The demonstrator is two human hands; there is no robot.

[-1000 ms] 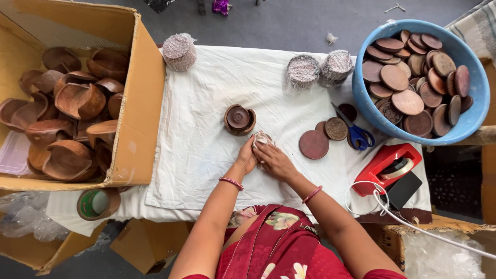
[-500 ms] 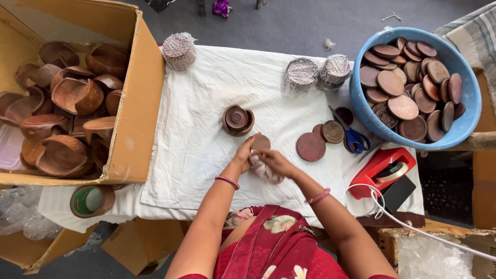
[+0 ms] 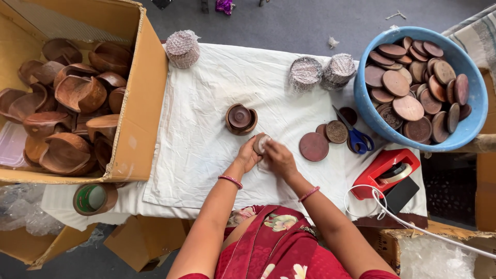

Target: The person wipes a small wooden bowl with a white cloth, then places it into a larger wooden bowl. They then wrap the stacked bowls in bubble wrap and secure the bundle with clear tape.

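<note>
White cloth (image 3: 206, 113) over table, box (image 3: 139, 103) and tub (image 3: 467, 129) cut off at frame edges. Left hand (image 3: 248, 155) and right hand (image 3: 279, 157) both closed on small disc (image 3: 260, 143), mostly hidden by fingers, near bowl (image 3: 241, 119).

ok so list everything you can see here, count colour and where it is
small round piece: one, brown, partly wrapped in clear film, held between both hands
stacked bowls: one small stack, brown, mid cloth
loose discs: about four, brown, right of the hands
scissors: one, blue handles, beside the discs
wrapped bundles: three, in clear film, along the far cloth edge
tub: one, blue, far right, full of brown discs
cardboard box: one, left, full of brown bowls
tape dispenser: one, red, near right
tape roll: one, brown, near left
cloth: one, white, covering the table
left hand: pink bangle, gripping the piece
right hand: pink bangle, pressing the film
</note>
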